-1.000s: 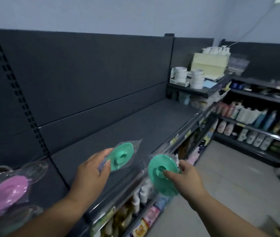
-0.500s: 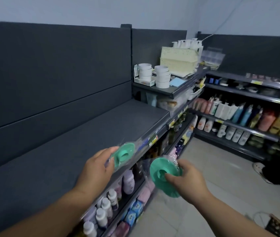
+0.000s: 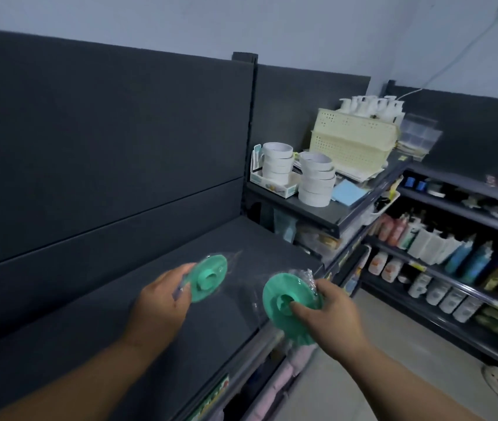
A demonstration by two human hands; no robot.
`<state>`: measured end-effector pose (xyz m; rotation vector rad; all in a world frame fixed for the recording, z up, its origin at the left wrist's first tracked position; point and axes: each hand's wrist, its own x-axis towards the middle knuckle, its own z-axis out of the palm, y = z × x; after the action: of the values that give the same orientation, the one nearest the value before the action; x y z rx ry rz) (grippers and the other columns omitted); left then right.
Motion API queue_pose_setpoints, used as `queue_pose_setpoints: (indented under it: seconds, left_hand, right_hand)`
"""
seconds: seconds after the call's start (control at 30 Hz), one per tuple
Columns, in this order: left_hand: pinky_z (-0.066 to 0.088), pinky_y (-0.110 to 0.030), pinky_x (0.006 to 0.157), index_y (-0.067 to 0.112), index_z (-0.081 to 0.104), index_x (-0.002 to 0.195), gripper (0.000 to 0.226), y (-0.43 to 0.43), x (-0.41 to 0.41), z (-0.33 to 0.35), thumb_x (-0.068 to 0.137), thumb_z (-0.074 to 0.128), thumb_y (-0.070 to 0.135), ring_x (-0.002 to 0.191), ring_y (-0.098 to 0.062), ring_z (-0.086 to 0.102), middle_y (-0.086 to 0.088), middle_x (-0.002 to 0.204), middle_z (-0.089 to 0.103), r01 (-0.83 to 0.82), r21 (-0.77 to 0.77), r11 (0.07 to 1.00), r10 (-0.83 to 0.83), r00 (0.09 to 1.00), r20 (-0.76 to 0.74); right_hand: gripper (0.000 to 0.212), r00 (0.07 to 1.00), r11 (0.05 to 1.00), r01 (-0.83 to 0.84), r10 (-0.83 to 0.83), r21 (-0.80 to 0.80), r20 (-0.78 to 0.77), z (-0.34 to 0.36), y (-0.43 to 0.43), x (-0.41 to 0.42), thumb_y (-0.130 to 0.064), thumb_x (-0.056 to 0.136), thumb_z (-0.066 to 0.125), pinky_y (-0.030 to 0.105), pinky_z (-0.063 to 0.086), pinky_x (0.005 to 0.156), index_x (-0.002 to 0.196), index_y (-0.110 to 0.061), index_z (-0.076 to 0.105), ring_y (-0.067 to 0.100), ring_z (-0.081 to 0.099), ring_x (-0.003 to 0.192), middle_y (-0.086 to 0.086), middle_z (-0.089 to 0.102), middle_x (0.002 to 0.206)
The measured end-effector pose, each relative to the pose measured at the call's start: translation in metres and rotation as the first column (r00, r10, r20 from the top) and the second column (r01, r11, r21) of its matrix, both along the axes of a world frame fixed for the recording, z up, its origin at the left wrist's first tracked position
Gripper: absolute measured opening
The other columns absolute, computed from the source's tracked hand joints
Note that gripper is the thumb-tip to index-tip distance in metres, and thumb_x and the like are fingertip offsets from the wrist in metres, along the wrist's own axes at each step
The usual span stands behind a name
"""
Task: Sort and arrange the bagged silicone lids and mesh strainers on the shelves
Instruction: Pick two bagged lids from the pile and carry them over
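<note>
1. Looking through the head camera, the only view I have, I see both hands out over the dark shelf [image 3: 114, 344], each carrying a green silicone lid in a clear bag.
2. The left hand [image 3: 162, 302] pinches the near edge of the left bagged lid [image 3: 209, 276], thumb on top and fingers beneath. The lid hangs tilted in the air above the shelf board, not touching it.
3. The right hand [image 3: 332, 317] grips the right bagged lid [image 3: 284, 299], thumb pressed by the centre knob and fingers curled round behind, with crumpled film bunched at the top. This lid sits above the shelf's front edge, apart from the left one. A fluted green rim shows below it, so there may be a second lid in that grip, though I cannot tell for sure.
4. Handling, as I judge it: the lids look light and floppy and the film slick, so an edge pinch may let the disc droop or slide inside its bag. I would hold through the film at the raised knob, or across the rim.
5. Beyond, on a higher shelf, stand stacked white tape rolls [image 3: 316, 183] and a cream perforated basket [image 3: 354, 141]; bottles [image 3: 433, 247] fill the racks to the right
</note>
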<state>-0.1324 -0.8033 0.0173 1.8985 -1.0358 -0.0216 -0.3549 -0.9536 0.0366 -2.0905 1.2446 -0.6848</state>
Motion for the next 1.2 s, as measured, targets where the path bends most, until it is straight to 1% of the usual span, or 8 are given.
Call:
queue_pose_setpoints:
  seconds: [0.23, 0.33, 0.5, 0.73, 0.83, 0.93, 1.03, 1.2]
  left_hand:
    - [0.042, -0.018, 0.077, 0.037, 0.062, 0.106, 0.034, -0.038, 0.028, -0.005, 0.088, 0.057, 0.008, 0.082, 0.012, 0.058, 0.03, 0.089, 0.063, -0.204, 0.057, 0.977, 0.211, 0.954, -0.213]
    - [0.042, -0.005, 0.062, 0.048, 0.057, 0.09, 0.041, -0.049, 0.032, -0.009, 0.088, 0.057, 0.007, 0.077, 0.015, 0.059, 0.033, 0.082, 0.065, -0.294, 0.049, 0.955, 0.291, 0.886, -0.36]
    - [0.042, -0.01, 0.057, 0.034, 0.061, 0.098, 0.027, -0.073, 0.025, -0.013, 0.09, 0.055, 0.009, 0.078, 0.002, 0.059, 0.018, 0.089, 0.064, -0.496, 0.036, 0.867, 0.437, 0.725, -0.532]
    - [0.042, -0.017, 0.093, 0.022, 0.065, 0.113, 0.03, -0.071, 0.022, -0.051, 0.088, 0.047, 0.021, 0.104, -0.012, 0.059, 0.0, 0.114, 0.065, -0.566, 0.178, 0.805, 0.524, 0.819, 0.233]
    - [0.05, -0.039, 0.094, 0.026, 0.056, 0.122, 0.048, -0.067, 0.015, -0.078, 0.081, 0.045, 0.048, 0.112, -0.028, 0.06, -0.008, 0.128, 0.059, -0.492, 0.483, 0.724, 0.421, 0.87, 0.256]
    - [0.028, -0.044, 0.112, 0.034, 0.04, 0.139, 0.087, -0.067, 0.006, -0.083, 0.065, 0.041, 0.078, 0.139, -0.028, 0.029, -0.001, 0.151, 0.032, -0.44, 0.665, 0.604, 0.422, 0.884, 0.202]
    - [0.014, -0.035, 0.115, 0.034, 0.038, 0.141, 0.11, -0.061, -0.004, -0.069, 0.05, 0.028, 0.096, 0.143, -0.02, 0.016, 0.007, 0.154, 0.021, -0.498, 0.605, 0.62, 0.499, 0.847, 0.186]
    - [0.024, -0.021, 0.107, 0.031, 0.05, 0.132, 0.084, -0.022, -0.031, -0.053, 0.062, 0.035, 0.076, 0.133, -0.017, 0.038, 0.004, 0.144, 0.041, -0.597, 0.535, 0.598, 0.61, 0.772, 0.179]
  right_hand:
    - [0.02, 0.983, 0.983, -0.181, 0.181, 0.038, 0.004, -0.007, -0.082, 0.076, -0.034, 0.072, 0.075, 0.032, 0.054, 0.07, 0.081, -0.026, 0.061, 0.011, 0.062, 0.077, -0.003, 0.063, 0.089]
    - [0.023, 0.951, 0.947, -0.309, 0.31, -0.091, -0.003, -0.006, -0.111, 0.112, -0.026, 0.073, 0.077, 0.015, 0.043, 0.064, 0.076, -0.026, 0.054, 0.005, 0.054, 0.073, -0.005, 0.054, 0.088]
    - [0.021, 0.808, 0.749, -0.585, 0.572, -0.312, -0.141, -0.017, -0.151, 0.156, -0.02, 0.077, 0.073, 0.03, 0.05, 0.066, 0.09, -0.022, 0.057, 0.013, 0.053, 0.088, -0.009, 0.046, 0.102]
    - [0.043, 0.425, 0.419, -0.9, 0.783, -0.12, -0.454, -0.065, -0.164, 0.177, -0.027, 0.083, 0.057, 0.035, 0.024, 0.112, 0.125, -0.028, 0.053, 0.025, 0.03, 0.138, 0.0, 0.028, 0.152]
    - [0.064, 0.337, 0.353, -0.933, 0.786, -0.072, -0.518, -0.07, -0.168, 0.181, -0.056, 0.078, 0.055, 0.038, 0.009, 0.118, 0.137, -0.033, 0.042, 0.021, 0.013, 0.145, -0.001, 0.016, 0.157]
    - [0.072, 0.392, 0.384, -0.916, 0.8, -0.114, -0.454, -0.066, -0.165, 0.181, -0.076, 0.063, 0.048, 0.045, 0.016, 0.117, 0.124, -0.038, 0.055, 0.021, 0.026, 0.141, -0.003, 0.032, 0.151]
    - [0.049, 0.463, 0.387, -0.881, 0.824, -0.272, -0.328, -0.06, -0.15, 0.179, -0.072, 0.064, 0.05, 0.046, 0.043, 0.1, 0.093, -0.036, 0.069, 0.018, 0.059, 0.11, -0.006, 0.061, 0.119]
    - [0.029, 0.362, 0.298, -0.923, 0.887, -0.242, -0.288, -0.05, -0.111, 0.174, -0.05, 0.071, 0.054, 0.032, 0.05, 0.081, 0.091, -0.032, 0.067, 0.017, 0.064, 0.089, -0.011, 0.063, 0.1]
